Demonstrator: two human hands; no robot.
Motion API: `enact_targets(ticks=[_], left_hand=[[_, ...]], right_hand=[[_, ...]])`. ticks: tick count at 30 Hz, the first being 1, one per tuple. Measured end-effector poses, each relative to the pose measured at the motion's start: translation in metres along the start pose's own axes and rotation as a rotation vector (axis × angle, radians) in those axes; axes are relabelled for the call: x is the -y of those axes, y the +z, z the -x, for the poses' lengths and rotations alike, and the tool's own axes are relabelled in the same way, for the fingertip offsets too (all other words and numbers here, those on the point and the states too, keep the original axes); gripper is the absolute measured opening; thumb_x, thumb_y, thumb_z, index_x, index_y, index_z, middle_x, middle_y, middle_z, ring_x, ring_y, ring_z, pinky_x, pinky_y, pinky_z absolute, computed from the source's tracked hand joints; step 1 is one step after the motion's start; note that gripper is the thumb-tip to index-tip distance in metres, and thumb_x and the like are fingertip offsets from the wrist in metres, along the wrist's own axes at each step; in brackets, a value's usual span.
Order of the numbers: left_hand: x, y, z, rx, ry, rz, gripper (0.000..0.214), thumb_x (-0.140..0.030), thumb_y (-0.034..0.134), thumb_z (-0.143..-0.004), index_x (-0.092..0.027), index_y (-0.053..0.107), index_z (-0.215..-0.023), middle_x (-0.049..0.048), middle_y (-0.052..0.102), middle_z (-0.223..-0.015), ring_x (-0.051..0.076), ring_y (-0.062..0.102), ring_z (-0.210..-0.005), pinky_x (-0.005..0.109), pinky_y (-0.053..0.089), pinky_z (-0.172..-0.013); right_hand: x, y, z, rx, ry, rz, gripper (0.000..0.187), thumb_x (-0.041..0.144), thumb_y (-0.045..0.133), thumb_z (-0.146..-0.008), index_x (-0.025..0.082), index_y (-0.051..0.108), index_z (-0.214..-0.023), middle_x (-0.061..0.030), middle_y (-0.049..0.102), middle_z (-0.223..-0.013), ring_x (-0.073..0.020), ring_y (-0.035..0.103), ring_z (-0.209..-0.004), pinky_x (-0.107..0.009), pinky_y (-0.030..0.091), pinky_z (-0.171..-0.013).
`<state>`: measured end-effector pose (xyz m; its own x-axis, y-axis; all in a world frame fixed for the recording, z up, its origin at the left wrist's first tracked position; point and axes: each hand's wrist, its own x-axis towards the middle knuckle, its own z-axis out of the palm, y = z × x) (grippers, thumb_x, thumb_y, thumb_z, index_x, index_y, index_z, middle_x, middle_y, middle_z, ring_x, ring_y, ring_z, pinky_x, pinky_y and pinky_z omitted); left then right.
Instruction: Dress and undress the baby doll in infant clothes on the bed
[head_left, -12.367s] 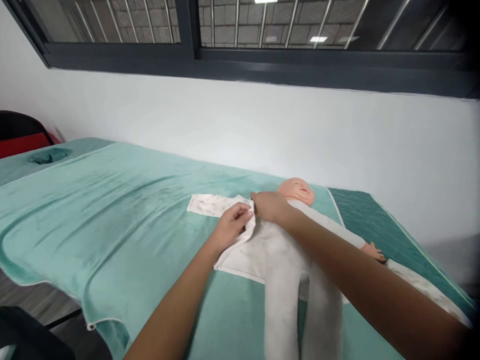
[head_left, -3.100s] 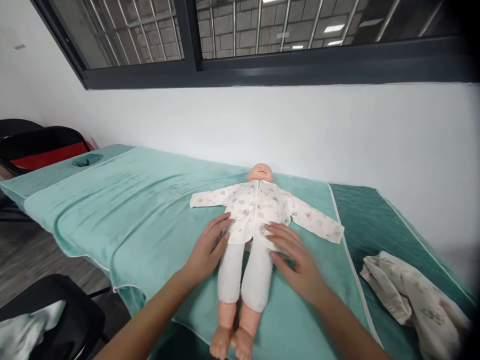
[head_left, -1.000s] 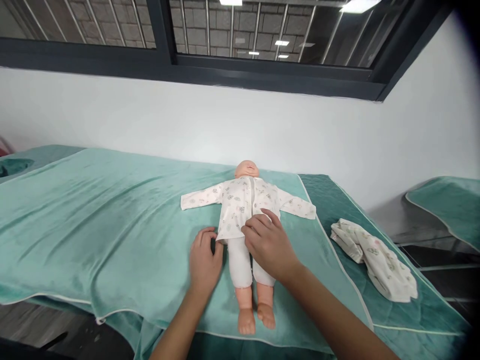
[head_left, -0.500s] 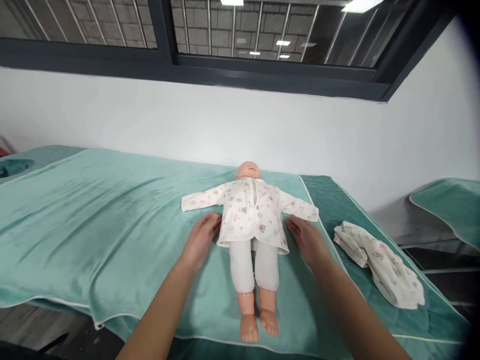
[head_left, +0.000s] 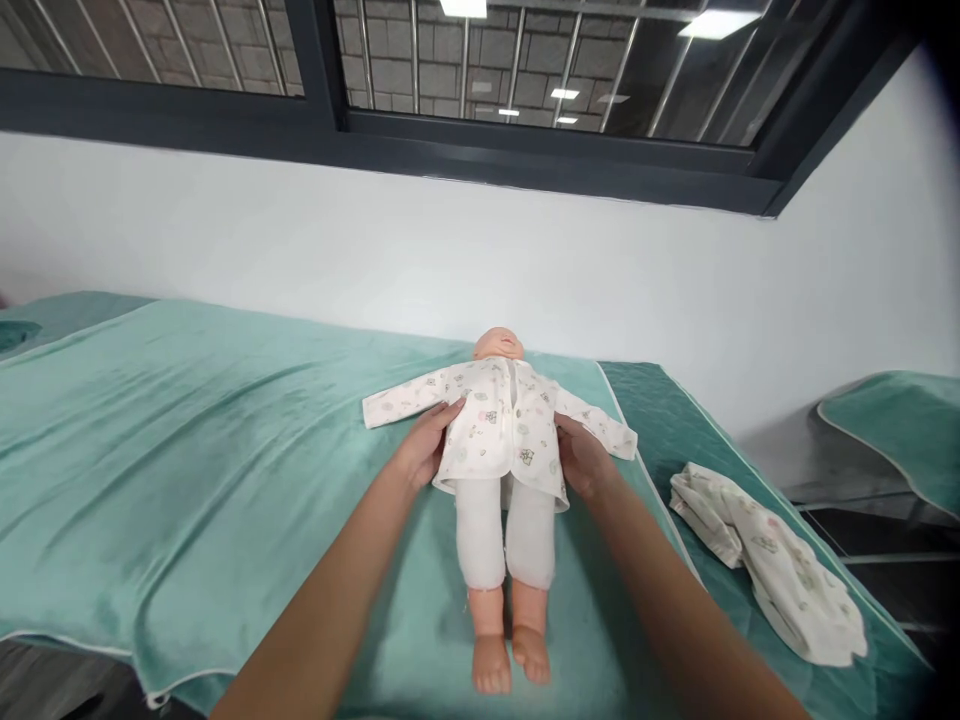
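Observation:
A baby doll (head_left: 491, 650) lies on its back, head toward the wall and bare feet toward me. It wears a white patterned jacket (head_left: 480, 430) with long sleeves spread to both sides; its thighs are white. My left hand (head_left: 429, 445) is closed around the doll's side below the sleeve, thumb on the jacket front and fingers partly hidden. Opposite it, my right hand (head_left: 583, 455) grips the other side of the torso, its fingers mostly hidden behind the jacket edge and palm.
Beneath the doll a light green blanket (head_left: 247, 450) covers the bed. On a darker green strip (head_left: 637, 390) at the right lies a folded patterned white garment (head_left: 772, 560). A white wall (head_left: 420, 260) and a dark-framed window (head_left: 525, 165) stand behind. Another green-covered surface (head_left: 900, 430) is at far right.
Both hands have moved inward from beside the doll and now hold its torso through the jacket. The camera view has shifted slightly.

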<state>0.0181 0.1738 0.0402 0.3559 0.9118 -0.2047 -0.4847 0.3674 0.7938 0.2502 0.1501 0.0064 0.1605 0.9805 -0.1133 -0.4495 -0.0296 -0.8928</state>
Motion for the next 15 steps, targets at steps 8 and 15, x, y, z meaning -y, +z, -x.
enact_targets(ticks=[8, 15], left_hand=[[-0.005, -0.03, -0.022, 0.002, -0.072, 0.274, 0.038, -0.037, 0.058, -0.092, -0.011, 0.062, -0.12, 0.0178, 0.071, -0.117, 0.029, 0.07, -0.108, 0.044, 0.058, -0.095], [-0.018, -0.057, -0.032, -0.241, 0.219, 0.467, 0.031, -0.033, 0.046, -0.099, -0.013, 0.06, -0.118, 0.0184, 0.068, -0.123, 0.025, 0.067, -0.115, 0.041, 0.058, -0.097]], right_hand=[[0.007, -0.027, -0.002, 0.095, 0.087, -0.318, 0.019, 0.036, 0.063, -0.085, 0.023, 0.063, -0.098, -0.0048, 0.074, -0.103, -0.0242, 0.071, -0.098, -0.048, 0.062, -0.086], [0.016, -0.051, -0.004, 0.033, -0.013, -0.366, 0.015, 0.038, 0.055, -0.09, 0.027, 0.06, -0.098, -0.0033, 0.07, -0.105, -0.0221, 0.067, -0.105, -0.051, 0.06, -0.09]])
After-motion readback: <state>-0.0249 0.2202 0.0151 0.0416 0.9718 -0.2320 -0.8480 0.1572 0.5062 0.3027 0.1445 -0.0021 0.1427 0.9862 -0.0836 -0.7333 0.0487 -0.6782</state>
